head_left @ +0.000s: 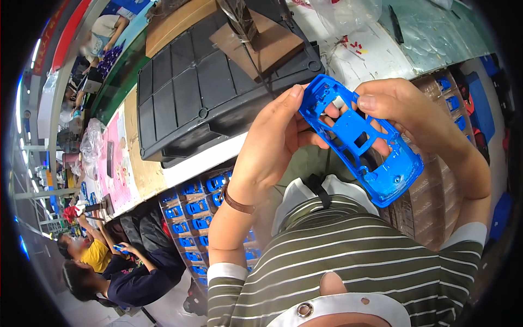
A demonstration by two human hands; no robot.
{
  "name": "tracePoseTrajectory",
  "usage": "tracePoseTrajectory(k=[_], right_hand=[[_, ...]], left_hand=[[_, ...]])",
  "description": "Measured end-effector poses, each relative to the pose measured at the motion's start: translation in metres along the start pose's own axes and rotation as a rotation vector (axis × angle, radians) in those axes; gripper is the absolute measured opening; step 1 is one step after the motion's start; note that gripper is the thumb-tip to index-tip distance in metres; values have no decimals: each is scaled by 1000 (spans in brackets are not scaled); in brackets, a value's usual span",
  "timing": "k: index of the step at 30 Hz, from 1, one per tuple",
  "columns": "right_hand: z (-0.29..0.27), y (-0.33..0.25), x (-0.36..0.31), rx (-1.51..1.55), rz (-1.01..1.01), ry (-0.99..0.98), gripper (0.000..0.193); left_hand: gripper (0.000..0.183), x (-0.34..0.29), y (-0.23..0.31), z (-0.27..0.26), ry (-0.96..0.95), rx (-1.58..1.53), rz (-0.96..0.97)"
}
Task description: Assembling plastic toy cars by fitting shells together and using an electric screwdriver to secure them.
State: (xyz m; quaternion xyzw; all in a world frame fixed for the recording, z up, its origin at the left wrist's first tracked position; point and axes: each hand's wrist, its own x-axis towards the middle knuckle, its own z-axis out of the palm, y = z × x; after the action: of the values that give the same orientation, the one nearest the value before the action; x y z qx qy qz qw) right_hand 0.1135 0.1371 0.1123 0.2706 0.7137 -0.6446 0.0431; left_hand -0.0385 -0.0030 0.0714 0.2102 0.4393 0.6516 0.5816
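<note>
Blue plastic shell (pixel 359 139) sits between your hands above your chest — long axis slanting down to your right, left hand (pixel 272 144) fingertips pinching its upper end, right hand (pixel 408 114) fingers clamping its middle.

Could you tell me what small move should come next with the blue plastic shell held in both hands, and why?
Probably tilt the blue shell for a closer look: the left hand and right hand hold it up by its edges, its open inner side facing the camera, clear of the black tray.
</note>
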Motion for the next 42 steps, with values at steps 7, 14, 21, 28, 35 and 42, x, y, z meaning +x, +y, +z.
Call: tracePoseTrajectory(k=[7, 14, 21, 28, 35, 42], right_hand=[[20, 7, 4, -179, -235, -80, 42], [3, 41, -17, -106, -155, -95, 51], [-17, 76, -9, 46, -174, 51, 43], [-11, 99, -16, 137, -98, 134, 28], [-36, 195, -96, 120, -7, 600, 23], [-161, 338, -189, -392, 257, 1361, 26]], left_hand=[[37, -39, -1, -16, 30, -5, 110], [36, -162, 35, -67, 576, 340, 755], [30, -237, 59, -210, 1317, 1717, 874], [29, -234, 27, -326, 1037, 1829, 518], [21, -198, 22, -336, 1073, 2137, 616], [13, -201, 27, -254, 1284, 2223, 830]])
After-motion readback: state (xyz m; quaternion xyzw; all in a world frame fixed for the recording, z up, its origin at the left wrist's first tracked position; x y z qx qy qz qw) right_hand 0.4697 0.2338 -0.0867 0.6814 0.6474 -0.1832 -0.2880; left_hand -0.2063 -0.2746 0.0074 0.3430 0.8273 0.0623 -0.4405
